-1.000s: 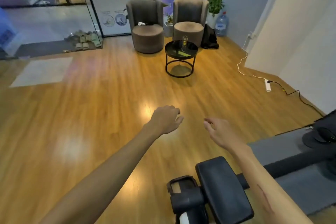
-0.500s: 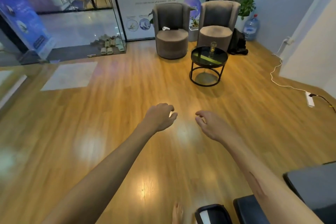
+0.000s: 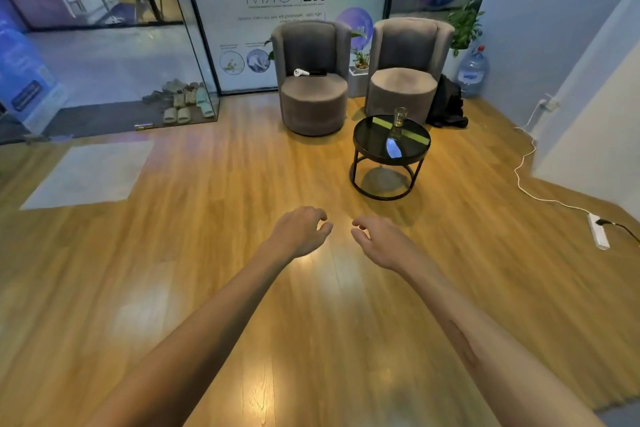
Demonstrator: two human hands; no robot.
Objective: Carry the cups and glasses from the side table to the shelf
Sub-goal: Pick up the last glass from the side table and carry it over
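head view: both hands, left [image 3: 298,231] and right [image 3: 382,240], reach forward, loosely curled, holding nothing.

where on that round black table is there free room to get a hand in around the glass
The glass stands near the far edge of the side table, towards the right armchair. The near and left parts of the tabletop are bare, so a hand can come in from the front. It is tightest behind the glass, by the armchair. Both hands hold nothing.
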